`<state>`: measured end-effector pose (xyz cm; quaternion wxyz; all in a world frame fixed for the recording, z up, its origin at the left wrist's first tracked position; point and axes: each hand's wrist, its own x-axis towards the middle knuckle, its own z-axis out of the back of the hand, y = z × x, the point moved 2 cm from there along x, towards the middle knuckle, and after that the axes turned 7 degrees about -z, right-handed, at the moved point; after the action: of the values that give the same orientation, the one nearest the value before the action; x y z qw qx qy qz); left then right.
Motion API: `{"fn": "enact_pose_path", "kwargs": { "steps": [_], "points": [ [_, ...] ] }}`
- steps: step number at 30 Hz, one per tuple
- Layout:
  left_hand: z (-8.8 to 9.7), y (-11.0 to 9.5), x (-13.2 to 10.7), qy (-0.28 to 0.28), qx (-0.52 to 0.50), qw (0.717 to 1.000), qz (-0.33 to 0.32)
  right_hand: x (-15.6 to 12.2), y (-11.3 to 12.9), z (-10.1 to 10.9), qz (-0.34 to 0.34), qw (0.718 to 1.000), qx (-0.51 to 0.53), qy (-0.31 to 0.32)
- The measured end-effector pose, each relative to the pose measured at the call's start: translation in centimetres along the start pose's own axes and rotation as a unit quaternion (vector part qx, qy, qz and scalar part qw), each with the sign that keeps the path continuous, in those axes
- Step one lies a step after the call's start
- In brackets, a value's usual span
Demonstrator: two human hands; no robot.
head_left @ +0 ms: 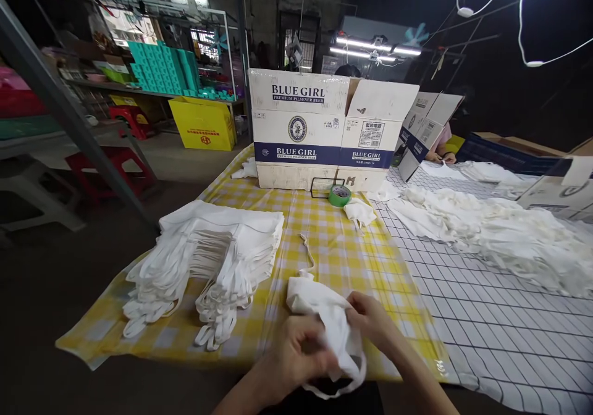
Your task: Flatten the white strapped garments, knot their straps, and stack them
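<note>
Near the front edge of the table lies a white cloth piece with strap loops (pixel 340 331), partly bunched between my hands. My right hand (pixel 373 319) pinches its right side. My left hand (pixel 301 353), slightly blurred, has thumb and fingers closed at its lower left part, beside a hanging strap. A thin strap (pixel 308 254) runs from the cloth away across the yellow checked tablecloth (pixel 393 285). To the left is a neat stack of similar white pieces (pixel 213 242), their loops hanging toward me.
A white and blue carton (pixel 301 128) stands at the back, with green tape (pixel 340 195) and a small white piece (pixel 360 212) before it. A loose white heap (pixel 491 230) covers part of the right table. Behind another carton (pixel 421 128), a person's hands (pixel 442 155) show.
</note>
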<state>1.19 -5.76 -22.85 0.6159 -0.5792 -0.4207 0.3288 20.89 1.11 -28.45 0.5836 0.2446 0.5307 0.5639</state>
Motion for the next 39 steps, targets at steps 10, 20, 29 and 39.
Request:
{"fn": "enact_pose_path", "kwargs": {
  "steps": [10, 20, 29, 39],
  "points": [
    [2.2, 0.4, 4.8, 0.004, 0.225, 0.974, -0.019, -3.0, 3.3, 2.1, -0.029, 0.973, 0.169, 0.156],
    [6.5, -1.0, 7.8, 0.24, -0.005, 0.963, 0.122, -5.8, 9.6, 9.3, -0.031, 0.979, 0.153, 0.133],
    [8.8, 0.6, 8.3, -0.131, 0.291, 0.945, 0.069, 2.5, 8.1, 10.2, 0.156, 0.938, -0.219, -0.217],
    [4.0, 5.0, 1.3, 0.017, 0.53, 0.848, 0.009, -3.4, -3.5, 6.6, 0.119, 0.932, -0.34, -0.041]
  ]
}}
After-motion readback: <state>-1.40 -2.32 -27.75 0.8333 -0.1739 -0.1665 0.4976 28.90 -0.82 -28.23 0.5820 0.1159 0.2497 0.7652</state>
